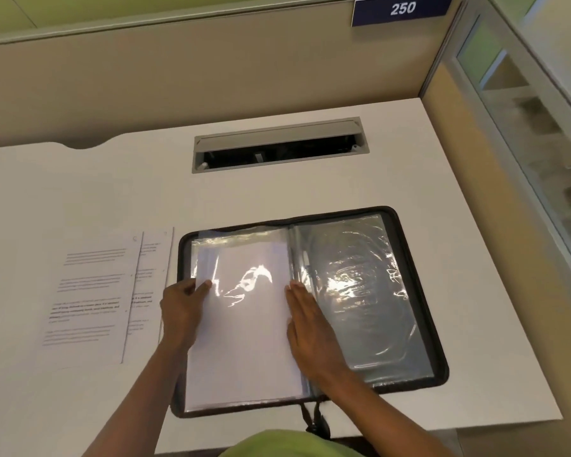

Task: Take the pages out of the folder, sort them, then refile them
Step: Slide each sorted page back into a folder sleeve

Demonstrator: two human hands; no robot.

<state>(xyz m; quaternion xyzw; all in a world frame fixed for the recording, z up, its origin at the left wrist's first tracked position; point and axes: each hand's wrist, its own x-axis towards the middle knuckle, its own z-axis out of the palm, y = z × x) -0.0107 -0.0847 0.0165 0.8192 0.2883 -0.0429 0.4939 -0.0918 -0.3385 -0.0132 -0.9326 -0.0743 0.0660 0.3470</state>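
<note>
Sits at a white desk (pixel 310 189) with a black zip-edged folder (pixel 417 291) spread open near the front edge, right of centre, spine running front to rear. Has a bundle of white pages (pixel 251 344) on the folder's left half, under a glossy clear film or inside a sleeve; cannot tell which, as glare covers the upper part. Pinches the left edge of those pages with the left hand (pixel 180 313): thumb (pixel 204 286) on top, the other fingers tucked beneath and out of sight, so grasping the pages. Lays the right hand (pixel 310 328) flat along the pages' right edge, just beside the spine, fingers straight and together, released and pressing down, curled round nothing. Leaves the folder's right half showing only crinkled clear sleeves (pixel 360 291) that catch the light over a grey lining. Has a dark zip pull (pixel 315 420) trailing from the folder's near side over the front edge of the desk. Has two printed sheets (pixel 96 291) lying overlapped and face up just beside the folder's left side, toward the left edge of the desk, text too blurred to read. Faces a grey cable hatch (pixel 277 145) set into the desk near the rear edge, lid tilted up, and beyond it a beige partition (pixel 211 70) carrying a navy sign (pixel 402 8) marked 250 at the upper right. Wears green, seen as a patch of green cloth (pixel 277 445) below the front edge
</note>
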